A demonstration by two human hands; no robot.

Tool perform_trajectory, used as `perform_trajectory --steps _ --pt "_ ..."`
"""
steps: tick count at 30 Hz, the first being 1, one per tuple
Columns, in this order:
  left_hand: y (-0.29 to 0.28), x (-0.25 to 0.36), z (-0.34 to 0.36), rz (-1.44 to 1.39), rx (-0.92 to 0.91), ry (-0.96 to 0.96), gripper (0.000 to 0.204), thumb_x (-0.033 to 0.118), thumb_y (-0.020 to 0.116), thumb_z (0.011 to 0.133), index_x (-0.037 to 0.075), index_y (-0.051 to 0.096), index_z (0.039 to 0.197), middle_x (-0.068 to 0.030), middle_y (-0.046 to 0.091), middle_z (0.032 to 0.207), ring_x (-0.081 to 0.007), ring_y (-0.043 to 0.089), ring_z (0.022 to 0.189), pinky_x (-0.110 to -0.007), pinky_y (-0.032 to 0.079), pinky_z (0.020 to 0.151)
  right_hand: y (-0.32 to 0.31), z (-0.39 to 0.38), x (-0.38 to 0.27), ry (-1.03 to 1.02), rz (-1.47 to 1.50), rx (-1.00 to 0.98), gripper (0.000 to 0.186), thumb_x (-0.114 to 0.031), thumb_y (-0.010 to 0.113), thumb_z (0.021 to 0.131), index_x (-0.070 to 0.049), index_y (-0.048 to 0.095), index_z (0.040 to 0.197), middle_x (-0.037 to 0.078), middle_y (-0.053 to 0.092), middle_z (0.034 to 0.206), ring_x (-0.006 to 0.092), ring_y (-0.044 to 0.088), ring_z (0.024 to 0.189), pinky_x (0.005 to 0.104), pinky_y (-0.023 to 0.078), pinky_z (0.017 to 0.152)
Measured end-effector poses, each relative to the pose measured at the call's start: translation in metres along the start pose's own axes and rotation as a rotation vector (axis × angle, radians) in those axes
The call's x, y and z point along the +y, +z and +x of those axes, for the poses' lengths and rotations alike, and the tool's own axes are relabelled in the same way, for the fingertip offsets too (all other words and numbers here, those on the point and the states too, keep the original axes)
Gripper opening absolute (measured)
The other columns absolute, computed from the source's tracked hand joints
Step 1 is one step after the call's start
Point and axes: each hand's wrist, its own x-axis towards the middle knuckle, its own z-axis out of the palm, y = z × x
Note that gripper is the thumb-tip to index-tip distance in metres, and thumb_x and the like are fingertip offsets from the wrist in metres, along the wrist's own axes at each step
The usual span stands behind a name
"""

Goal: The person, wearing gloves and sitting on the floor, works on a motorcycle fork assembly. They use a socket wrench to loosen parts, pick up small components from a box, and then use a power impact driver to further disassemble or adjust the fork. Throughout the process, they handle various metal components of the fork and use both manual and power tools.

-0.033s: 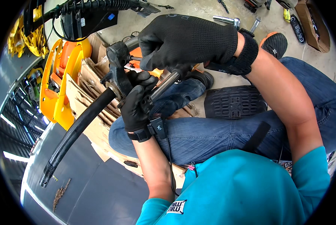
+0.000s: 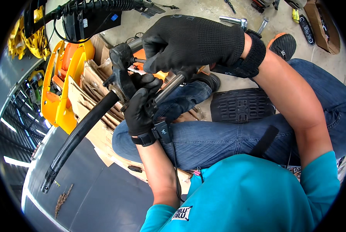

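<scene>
In front of me is a black metal clamp (image 2: pixel 121 58) joined to a silver fork tube (image 2: pixel 170 87). A long, curved black tube (image 2: pixel 80 135) runs from it toward the lower left. My left hand (image 2: pixel 140 116), in a black glove, is closed around the lower part of the clamp beside the silver tube. My gloved right hand (image 2: pixel 192 40) makes a fist over a tool with a thin metal shaft (image 2: pixel 139 60). The shaft's tip meets the clamp's right side; the fist hides its handle.
Yellow and orange plastic panels (image 2: pixel 64 89) stand at the left beside flattened cardboard (image 2: pixel 90 102). A black spring-wrapped cable assembly (image 2: pixel 99 5) crosses the upper left. A socket wrench (image 2: pixel 233 20) lies on the floor beyond my right hand, near an open cardboard box (image 2: pixel 333 38).
</scene>
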Motion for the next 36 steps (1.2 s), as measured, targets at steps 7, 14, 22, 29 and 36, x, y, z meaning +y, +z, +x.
perform_trajectory --steps 7,14,22,29,36 --pt "-0.004 0.007 0.005 -0.071 0.046 -0.129 0.054 0.01 0.05 0.089 -0.005 0.037 0.14 -0.0231 0.057 0.125 -0.0351 0.059 0.115 -0.046 0.047 0.102 -0.002 -0.001 0.0 -0.02 -0.026 0.027 0.028 -0.028 0.071 0.084 -0.003 0.063 0.076 0.004 0.055 0.057 0.0112 0.049 0.05 0.0299 0.042 0.051" --pt "-0.001 0.006 0.007 -0.059 0.02 -0.121 0.056 0.013 0.05 0.09 -0.003 0.034 0.142 -0.0234 0.056 0.128 -0.0361 0.055 0.121 -0.053 0.04 0.108 -0.007 0.002 0.008 -0.086 -0.102 0.101 0.028 -0.028 0.067 0.085 -0.002 0.062 0.074 0.005 0.056 0.058 0.0116 0.05 0.052 0.0299 0.042 0.051" --pt "0.003 0.008 0.008 -0.082 0.049 -0.126 0.051 0.011 0.049 0.093 0.002 0.036 0.142 -0.0194 0.059 0.122 -0.0303 0.061 0.112 -0.044 0.047 0.102 -0.074 -0.013 0.005 -0.143 0.066 0.095 0.025 -0.024 0.058 0.092 -0.001 0.065 0.092 0.005 0.063 0.076 0.012 0.06 0.066 0.0293 0.051 0.061" --pt "0.004 0.009 0.006 -0.028 0.176 -0.148 0.036 0.011 0.055 0.094 -0.005 0.052 0.127 -0.0158 0.064 0.113 -0.0241 0.064 0.108 -0.035 0.054 0.091 -0.104 -0.061 0.18 0.405 -0.113 0.595 0.025 -0.025 0.067 0.084 -0.001 0.066 0.079 0.008 0.064 0.066 0.0162 0.057 0.054 0.0282 0.045 0.052" --pt "-0.031 -0.011 0.007 -0.177 0.23 -0.139 0.016 0.005 0.061 0.09 -0.003 0.062 0.104 -0.0058 0.06 0.088 -0.016 0.063 0.088 -0.03 0.056 0.081 -0.105 -0.099 0.244 0.606 -0.097 0.911 0.02 -0.02 0.069 0.082 0.0 0.067 0.08 0.007 0.063 0.066 0.0157 0.059 0.057 0.0326 0.048 0.054"
